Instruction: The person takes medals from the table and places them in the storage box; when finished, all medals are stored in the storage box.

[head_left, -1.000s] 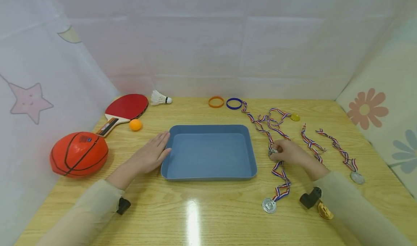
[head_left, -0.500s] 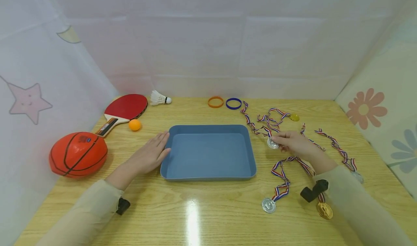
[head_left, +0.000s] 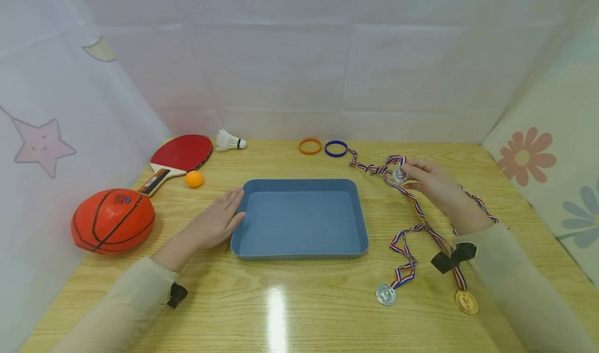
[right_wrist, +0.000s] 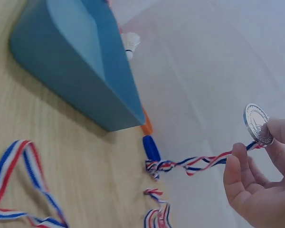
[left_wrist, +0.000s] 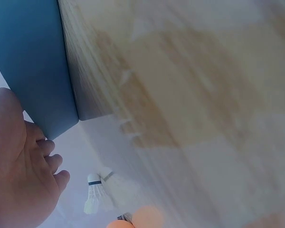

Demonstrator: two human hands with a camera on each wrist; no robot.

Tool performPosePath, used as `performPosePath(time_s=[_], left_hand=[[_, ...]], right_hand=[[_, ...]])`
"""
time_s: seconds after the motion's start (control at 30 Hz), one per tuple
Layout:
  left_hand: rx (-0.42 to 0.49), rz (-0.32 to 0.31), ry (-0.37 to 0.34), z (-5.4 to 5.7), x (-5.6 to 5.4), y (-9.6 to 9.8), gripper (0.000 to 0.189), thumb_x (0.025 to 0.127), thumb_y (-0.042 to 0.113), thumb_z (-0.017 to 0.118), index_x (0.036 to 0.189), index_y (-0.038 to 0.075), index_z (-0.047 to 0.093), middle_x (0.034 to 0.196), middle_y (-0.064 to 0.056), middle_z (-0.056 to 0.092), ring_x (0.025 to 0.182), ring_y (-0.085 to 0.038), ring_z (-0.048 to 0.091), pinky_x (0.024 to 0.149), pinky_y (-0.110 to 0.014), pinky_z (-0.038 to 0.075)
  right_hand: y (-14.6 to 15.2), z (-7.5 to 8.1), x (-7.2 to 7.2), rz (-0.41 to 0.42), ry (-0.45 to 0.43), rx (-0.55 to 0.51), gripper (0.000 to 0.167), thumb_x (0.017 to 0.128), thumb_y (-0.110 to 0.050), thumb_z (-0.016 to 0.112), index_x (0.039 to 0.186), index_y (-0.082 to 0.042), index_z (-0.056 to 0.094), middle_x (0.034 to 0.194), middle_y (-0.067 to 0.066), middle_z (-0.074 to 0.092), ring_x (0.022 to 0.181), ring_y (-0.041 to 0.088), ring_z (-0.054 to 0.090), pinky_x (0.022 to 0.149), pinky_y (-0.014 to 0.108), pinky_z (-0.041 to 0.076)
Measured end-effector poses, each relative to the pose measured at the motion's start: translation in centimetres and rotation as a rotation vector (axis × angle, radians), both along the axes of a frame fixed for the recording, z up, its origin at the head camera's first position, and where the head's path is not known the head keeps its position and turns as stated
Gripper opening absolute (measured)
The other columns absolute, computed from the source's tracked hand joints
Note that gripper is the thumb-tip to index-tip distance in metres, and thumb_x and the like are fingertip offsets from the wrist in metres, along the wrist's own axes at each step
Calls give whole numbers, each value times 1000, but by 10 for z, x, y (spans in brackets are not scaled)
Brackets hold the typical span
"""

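Observation:
My right hand (head_left: pixel 432 184) pinches a silver medal (head_left: pixel 400 174) between thumb and fingers, above the table's right back area. In the right wrist view the medal (right_wrist: pixel 257 124) is tilted and its striped ribbon (right_wrist: pixel 204 164) trails off toward the blue wristband. With its fingers straight, my left hand (head_left: pixel 212 220) rests against the left rim of a blue-grey tray (head_left: pixel 299 257). Nearer the front lie another silver medal (head_left: pixel 386 295) and a gold medal (head_left: pixel 466 302), their red, white and blue ribbons lying tangled behind them.
At the left are a small basketball (head_left: pixel 113 221), a table tennis bat (head_left: pixel 182 154), an orange ball (head_left: pixel 194 179) and a shuttlecock (head_left: pixel 229 141). Orange (head_left: pixel 310 146) and blue (head_left: pixel 336 148) wristbands lie near the back edge. Another ribbon (head_left: pixel 481 203) shows past the right forearm.
My right hand has lifted the silver medal and carried it back and slightly right, drawing its ribbon along. The left hand has stayed at the tray.

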State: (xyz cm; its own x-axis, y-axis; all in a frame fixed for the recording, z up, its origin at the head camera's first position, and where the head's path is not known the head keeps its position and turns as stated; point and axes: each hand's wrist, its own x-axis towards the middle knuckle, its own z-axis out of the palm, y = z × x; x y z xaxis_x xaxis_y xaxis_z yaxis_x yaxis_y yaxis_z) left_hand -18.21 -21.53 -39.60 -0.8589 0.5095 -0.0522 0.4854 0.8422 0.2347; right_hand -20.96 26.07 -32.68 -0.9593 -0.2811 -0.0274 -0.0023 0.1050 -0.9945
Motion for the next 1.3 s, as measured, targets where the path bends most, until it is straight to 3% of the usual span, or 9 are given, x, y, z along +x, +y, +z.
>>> performPosePath(time_s=[0.2,0.47,0.97,1.3], left_hand=[[-1,6,-1,1,1,0,60,100,28,36,144,-7,13,150,-20,12,136,-37,10,108,-49,12],[7,-2,14,3,3,1,60,100,27,37,143,-8,15,149,-22,14,135,-38,12,108,-49,13],[-20,5,10,-1,-1,-1,61,100,30,35,144,-6,13,150,-20,13,136,-36,11,108,-49,13],[-22,8,5,1,0,0,61,100,30,36,144,-6,14,150,-20,13,136,-36,12,108,-49,13]], right_hand=[[-4,17,-9,-16,52,-201,12,96,-12,49,94,-6,60,109,4,48,92,9,55,83,21,46],[-9,40,-17,1,94,-382,20,95,-4,48,84,-4,65,99,5,59,93,12,56,83,20,46],[-30,85,-12,16,266,-470,18,93,2,49,84,6,64,91,13,62,90,19,62,81,24,49],[-63,108,-1,90,262,-443,13,90,1,55,83,9,63,97,18,57,99,25,61,86,27,47]])
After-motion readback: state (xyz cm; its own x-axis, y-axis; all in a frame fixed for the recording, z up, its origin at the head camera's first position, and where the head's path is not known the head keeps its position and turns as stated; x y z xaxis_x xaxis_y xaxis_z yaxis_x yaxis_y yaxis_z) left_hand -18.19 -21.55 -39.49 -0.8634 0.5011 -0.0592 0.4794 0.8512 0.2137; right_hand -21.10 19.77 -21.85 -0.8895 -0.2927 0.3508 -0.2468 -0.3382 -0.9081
